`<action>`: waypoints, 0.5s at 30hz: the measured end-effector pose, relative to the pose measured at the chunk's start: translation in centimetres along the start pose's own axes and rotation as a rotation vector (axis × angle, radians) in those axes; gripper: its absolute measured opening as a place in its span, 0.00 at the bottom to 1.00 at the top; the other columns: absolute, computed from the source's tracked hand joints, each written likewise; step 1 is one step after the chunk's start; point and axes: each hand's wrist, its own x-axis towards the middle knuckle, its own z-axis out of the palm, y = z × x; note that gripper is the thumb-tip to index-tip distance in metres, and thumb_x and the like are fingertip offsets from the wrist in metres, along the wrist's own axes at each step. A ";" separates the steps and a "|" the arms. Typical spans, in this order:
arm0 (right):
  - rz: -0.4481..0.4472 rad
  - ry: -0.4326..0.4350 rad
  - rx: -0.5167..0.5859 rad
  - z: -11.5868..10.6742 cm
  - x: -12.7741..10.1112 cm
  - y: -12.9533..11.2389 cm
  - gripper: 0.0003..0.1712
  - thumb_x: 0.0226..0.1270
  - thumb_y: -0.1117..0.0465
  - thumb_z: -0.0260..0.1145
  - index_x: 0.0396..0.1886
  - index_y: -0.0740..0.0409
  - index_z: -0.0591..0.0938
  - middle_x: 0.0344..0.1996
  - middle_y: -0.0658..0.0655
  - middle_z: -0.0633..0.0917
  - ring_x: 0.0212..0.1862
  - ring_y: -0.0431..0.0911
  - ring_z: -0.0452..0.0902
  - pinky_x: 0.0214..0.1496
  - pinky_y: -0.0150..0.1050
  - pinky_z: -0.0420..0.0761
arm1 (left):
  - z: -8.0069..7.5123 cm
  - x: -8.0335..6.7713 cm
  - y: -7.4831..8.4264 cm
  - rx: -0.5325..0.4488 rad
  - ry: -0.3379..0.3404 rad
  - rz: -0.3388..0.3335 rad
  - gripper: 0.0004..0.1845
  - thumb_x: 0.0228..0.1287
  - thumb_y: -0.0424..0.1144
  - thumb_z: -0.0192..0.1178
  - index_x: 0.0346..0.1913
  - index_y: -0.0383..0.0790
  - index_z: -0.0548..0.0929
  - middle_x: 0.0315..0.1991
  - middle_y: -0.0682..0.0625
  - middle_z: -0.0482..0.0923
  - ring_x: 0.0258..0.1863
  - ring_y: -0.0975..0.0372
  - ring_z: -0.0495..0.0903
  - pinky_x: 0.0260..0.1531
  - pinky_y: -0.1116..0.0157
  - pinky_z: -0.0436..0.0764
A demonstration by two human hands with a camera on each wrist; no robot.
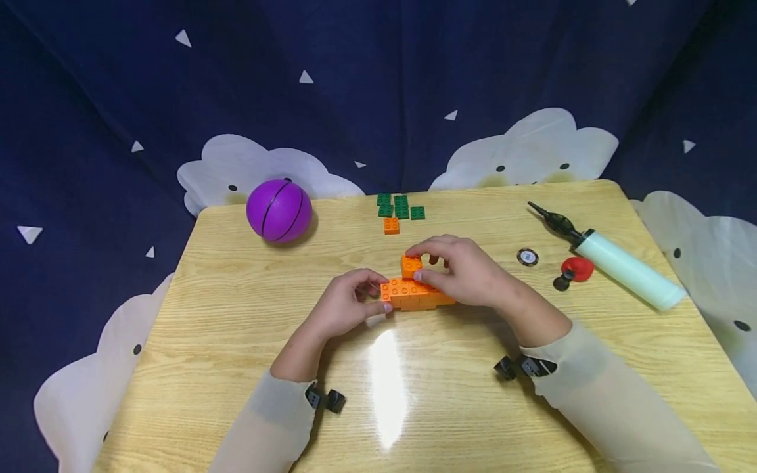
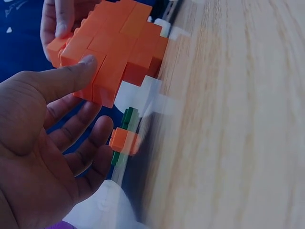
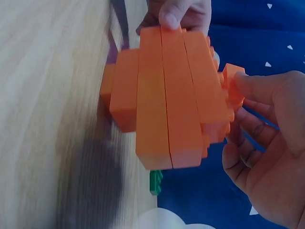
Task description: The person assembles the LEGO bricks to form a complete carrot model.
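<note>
Left hand (image 1: 343,303) steadies the studded orange brick block (image 1: 414,293); right hand (image 1: 467,270) pinches 1 small brick (image 1: 411,265).

Orange brick block (image 1: 414,293): several studded plastic bricks joined in a low row, long axis running 9 to 3 o'clock, resting flat on the wood table near its centre. Small orange brick (image 1: 411,265): single square piece, studs up, sitting atop the block toward its 12 o'clock edge, upright.
</note>
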 end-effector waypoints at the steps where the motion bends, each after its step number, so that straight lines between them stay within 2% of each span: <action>1: -0.007 -0.003 -0.005 0.1 -0.1 -0.2 0.21 0.70 0.55 0.73 0.61 0.47 0.85 0.55 0.47 0.86 0.48 0.45 0.78 0.45 0.43 0.81 | 0.0 0.0 0.0 0.002 0.001 -0.001 0.20 0.57 0.43 0.80 0.52 0.53 0.86 0.42 0.55 0.84 0.43 0.56 0.82 0.46 0.57 0.81; 6: -0.037 -0.020 -0.028 0.5 -0.4 -0.7 0.21 0.68 0.56 0.75 0.60 0.47 0.86 0.55 0.46 0.86 0.53 0.45 0.76 0.55 0.45 0.79 | 0.0 0.0 -0.1 0.012 0.012 0.002 0.20 0.57 0.44 0.80 0.52 0.52 0.86 0.41 0.55 0.84 0.42 0.57 0.81 0.46 0.57 0.81; 15: -0.059 -0.026 -0.071 0.8 -0.4 -1.0 0.20 0.67 0.57 0.75 0.58 0.48 0.86 0.54 0.46 0.86 0.56 0.46 0.76 0.61 0.47 0.77 | 0.1 0.1 0.0 0.001 0.036 0.006 0.19 0.59 0.44 0.79 0.52 0.50 0.86 0.41 0.54 0.84 0.42 0.55 0.82 0.44 0.56 0.82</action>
